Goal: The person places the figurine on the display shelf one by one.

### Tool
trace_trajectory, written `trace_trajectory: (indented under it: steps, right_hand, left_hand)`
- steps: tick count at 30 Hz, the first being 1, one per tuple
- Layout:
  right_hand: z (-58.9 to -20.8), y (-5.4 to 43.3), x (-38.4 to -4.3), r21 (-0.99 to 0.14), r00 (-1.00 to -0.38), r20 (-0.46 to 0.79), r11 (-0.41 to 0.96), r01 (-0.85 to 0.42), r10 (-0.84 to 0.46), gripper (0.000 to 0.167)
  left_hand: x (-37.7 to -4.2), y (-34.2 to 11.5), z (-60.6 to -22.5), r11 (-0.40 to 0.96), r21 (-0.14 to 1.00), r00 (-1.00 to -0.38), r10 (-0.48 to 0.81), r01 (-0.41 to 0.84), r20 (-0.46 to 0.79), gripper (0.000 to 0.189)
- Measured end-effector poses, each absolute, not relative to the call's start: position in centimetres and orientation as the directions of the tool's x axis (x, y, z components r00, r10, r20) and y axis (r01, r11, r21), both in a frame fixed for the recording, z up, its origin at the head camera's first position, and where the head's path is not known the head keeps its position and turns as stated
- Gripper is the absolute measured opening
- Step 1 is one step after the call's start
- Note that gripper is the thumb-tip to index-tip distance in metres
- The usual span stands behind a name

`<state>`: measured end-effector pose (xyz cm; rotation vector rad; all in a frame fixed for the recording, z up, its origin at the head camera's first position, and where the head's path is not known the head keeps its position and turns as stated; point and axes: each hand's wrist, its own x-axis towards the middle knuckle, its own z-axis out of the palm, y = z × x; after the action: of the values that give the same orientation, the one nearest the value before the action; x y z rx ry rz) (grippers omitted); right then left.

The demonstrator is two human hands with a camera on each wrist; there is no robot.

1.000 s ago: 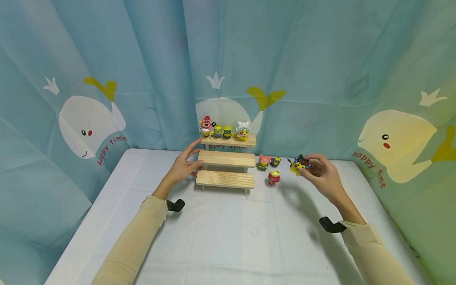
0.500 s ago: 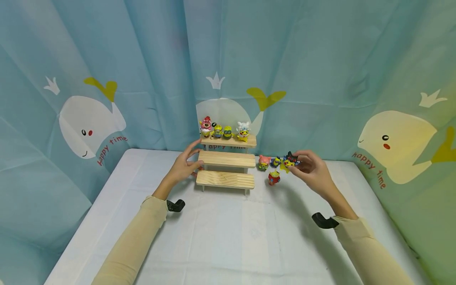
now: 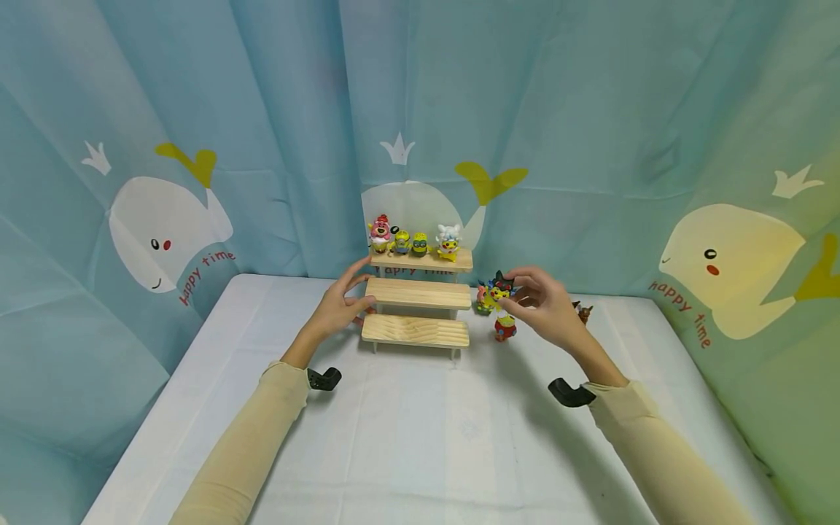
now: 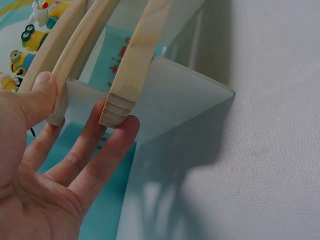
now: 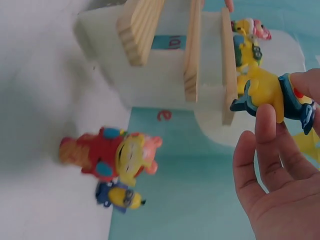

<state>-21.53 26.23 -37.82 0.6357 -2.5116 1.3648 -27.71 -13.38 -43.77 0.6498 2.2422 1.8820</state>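
Shifted leftward with the right hand (image 3: 545,310) since the earlier frame, closing on the left hand (image 3: 333,310); carried along the yellow figurine (image 5: 268,85), pinched between right thumb and fingertips; uncovered a brown figurine (image 3: 584,313), partly hidden just behind the right hand; kept the left hand spread against its own end of the wooden stand (image 3: 415,332), thumb on the middle plank (image 3: 416,293); could not tell the firmness of that touch; hung very near, by the look of it, to the red figurine (image 3: 504,332), the pink figurine (image 5: 152,142) and the blue-clad figurine (image 5: 120,196), all on the tabletop (image 3: 426,437) by the right fingertips; risked toppling one with a low sweep or trailing finger; risked, too, a slip from so narrow a pinch on so knobbly a shape; risked knocking the stand's far end from the left hand by overreaching, and so rattling the white-hooded figurine (image 3: 448,244) up on the top plank (image 3: 420,265); risked the same with a sudden left-hand push!
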Motion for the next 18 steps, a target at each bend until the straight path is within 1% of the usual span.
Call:
trace_trajectory:
  steps: [7, 14, 18]
  right_hand:
    - [-37.7, 24.1, -22.8, -0.756, -0.887, 0.35, 0.469, -0.458, -0.301, 0.041]
    - [-37.5, 21.6, -23.6, -0.751, -0.86, 0.38, 0.429, -0.501, -0.34, 0.04]
    - [-37.5, 20.4, -23.9, -0.769, -0.855, 0.38, 0.393, -0.504, -0.353, 0.039]
  left_hand:
    - [-27.6, -13.4, -43.7, 0.098, 0.969, -0.892, 0.42, 0.228, 0.168, 0.078]
    - [-27.5, -13.4, -43.6, 0.108, 0.968, -0.895, 0.416, 0.228, 0.164, 0.079]
    - [-27.5, -13.4, -43.6, 0.11, 0.968, -0.896, 0.413, 0.225, 0.162, 0.079]
